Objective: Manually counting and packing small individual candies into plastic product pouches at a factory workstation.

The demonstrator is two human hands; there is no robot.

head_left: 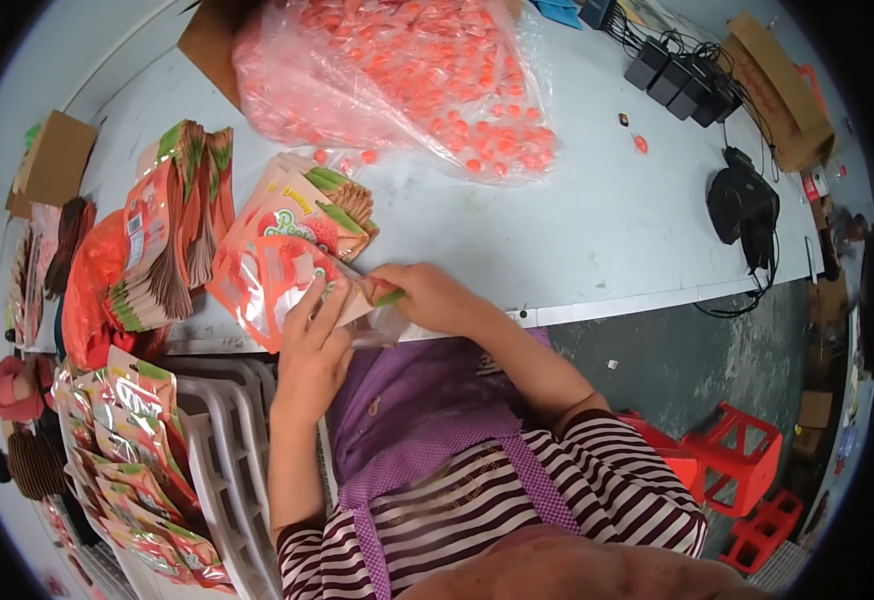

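At the table's near edge, a red-and-pink printed pouch (257,290) with a shiny front lies tilted between my hands. My left hand (312,350) grips it from the near side, fingers across its front and thumb hidden. With bent fingers, my right hand (432,297) pinches its green-and-brown right end. Just beyond, a fanned stack of similar flat pouches (292,205) rests on the table, partly covered by the held one. Farther back, a large clear plastic bag (387,120) spills small, individually wrapped red pieces (502,145).
Bundled pouches (172,215) stand at left beside a red plastic bag (97,290). Below them, a stacked grey crate (222,440) holds filled pouches (142,450). Black power adapters (682,85) and a cabled black device (742,205) lie at right. Red stools (737,455) stand on the floor.
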